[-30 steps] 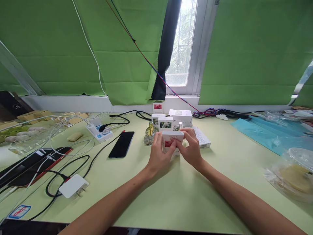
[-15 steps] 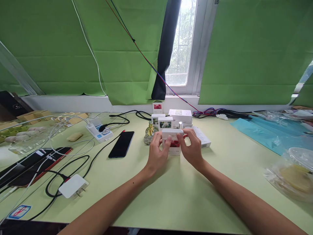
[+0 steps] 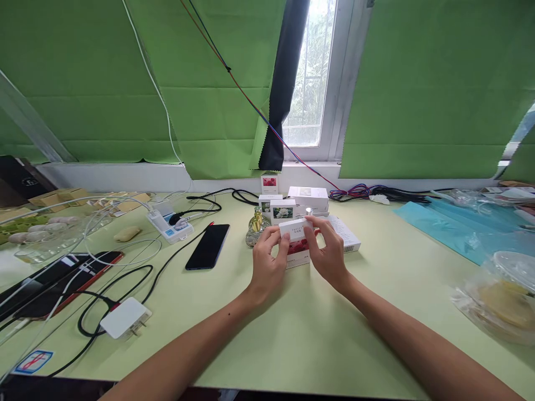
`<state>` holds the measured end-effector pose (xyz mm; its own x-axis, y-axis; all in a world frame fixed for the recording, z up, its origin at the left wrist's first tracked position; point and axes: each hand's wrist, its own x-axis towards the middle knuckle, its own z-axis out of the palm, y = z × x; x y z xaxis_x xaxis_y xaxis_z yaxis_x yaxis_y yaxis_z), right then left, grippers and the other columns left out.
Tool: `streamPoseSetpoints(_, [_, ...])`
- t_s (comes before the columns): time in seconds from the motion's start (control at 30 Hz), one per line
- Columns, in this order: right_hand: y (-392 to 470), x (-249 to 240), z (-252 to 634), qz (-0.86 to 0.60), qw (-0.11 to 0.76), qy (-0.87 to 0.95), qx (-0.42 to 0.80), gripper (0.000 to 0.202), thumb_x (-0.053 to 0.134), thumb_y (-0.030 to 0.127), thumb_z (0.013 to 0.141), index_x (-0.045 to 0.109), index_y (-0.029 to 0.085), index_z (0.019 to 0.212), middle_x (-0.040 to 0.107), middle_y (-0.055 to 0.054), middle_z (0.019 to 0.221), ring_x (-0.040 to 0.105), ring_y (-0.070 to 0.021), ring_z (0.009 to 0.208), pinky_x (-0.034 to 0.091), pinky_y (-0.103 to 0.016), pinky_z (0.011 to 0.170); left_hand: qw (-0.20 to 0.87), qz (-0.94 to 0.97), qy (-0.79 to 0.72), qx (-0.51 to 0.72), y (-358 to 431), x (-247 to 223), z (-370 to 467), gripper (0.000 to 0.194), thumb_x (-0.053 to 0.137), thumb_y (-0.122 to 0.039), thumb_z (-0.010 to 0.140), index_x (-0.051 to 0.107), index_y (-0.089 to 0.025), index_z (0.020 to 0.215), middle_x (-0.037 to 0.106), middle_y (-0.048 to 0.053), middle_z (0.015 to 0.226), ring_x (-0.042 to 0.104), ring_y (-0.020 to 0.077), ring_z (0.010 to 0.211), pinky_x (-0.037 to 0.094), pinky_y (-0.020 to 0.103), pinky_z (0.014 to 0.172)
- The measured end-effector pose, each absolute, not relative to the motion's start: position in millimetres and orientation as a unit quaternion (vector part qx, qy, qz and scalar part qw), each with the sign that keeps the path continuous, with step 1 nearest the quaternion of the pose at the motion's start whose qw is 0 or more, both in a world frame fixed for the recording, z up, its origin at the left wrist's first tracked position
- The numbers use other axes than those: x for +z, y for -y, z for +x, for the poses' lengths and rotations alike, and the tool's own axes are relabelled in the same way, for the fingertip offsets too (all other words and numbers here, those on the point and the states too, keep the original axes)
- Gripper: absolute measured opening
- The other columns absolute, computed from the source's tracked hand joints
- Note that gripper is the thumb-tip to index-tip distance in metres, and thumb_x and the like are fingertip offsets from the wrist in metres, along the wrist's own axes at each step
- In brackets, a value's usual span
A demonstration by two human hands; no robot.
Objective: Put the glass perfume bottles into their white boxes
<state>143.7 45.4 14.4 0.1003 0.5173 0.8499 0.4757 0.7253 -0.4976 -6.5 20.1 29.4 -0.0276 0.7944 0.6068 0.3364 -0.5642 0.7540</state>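
Observation:
A small white carton (image 3: 298, 245) with a red flower picture and printed text stands low over the table, tilted slightly. My left hand (image 3: 267, 264) grips its left side, thumb on the front near the upper edge. My right hand (image 3: 328, 252) holds the right side the same way; the fingers behind the carton are partly hidden. Just behind it stand a white carton with a white flower picture (image 3: 283, 213) and a bottle's silver cap (image 3: 309, 211). A glass bottle with a gold cap (image 3: 256, 227) is close to my left fingers.
Further back are a white box (image 3: 309, 194) and a small carton with a red picture (image 3: 270, 184). A flat white box (image 3: 345, 236) lies right. On the left are a black phone (image 3: 208, 247), a power strip (image 3: 170, 224) and a charger (image 3: 126, 317). Blue plastic (image 3: 443, 231) lies right.
The carton in my hands has turned and tilted slightly, its upper printed part now showing more and sloping. Both hands shifted a little with it. The other things stay where they were.

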Motion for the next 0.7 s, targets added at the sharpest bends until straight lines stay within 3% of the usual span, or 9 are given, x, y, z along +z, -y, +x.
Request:
streamPoseSetpoints(0.43, [-46.9, 15.2, 145.1, -0.393, 0.644, 0.651, 0.087, 0.019, 0.053, 0.031, 0.101, 0.065, 0.022, 0.113, 0.073, -0.009, 0.108, 0.067, -0.0202, 0.09, 0.056, -0.036, 0.077, 0.148, 0.685, -0.412, 0.583, -15.1, 30.2, -4.8, 0.022, 0.061, -0.038, 0.097, 0.074, -0.021, 0.089, 0.065, 0.003, 0.094, 0.063, 0.0167, 0.087, 0.053, 0.03, 0.078])
streamPoseSetpoints(0.7, [-47.5, 17.5, 146.0, -0.392, 0.642, 0.643, 0.143, 0.023, 0.051, 0.034, 0.102, 0.068, 0.023, 0.112, 0.072, -0.008, 0.107, 0.066, -0.0217, 0.095, 0.055, -0.038, 0.083, 0.116, 0.714, -0.388, 0.571, -12.2, 32.1, -4.6, 0.026, 0.053, -0.035, 0.101, 0.074, -0.022, 0.095, 0.068, 0.005, 0.1, 0.065, 0.0181, 0.091, 0.054, 0.032, 0.081])
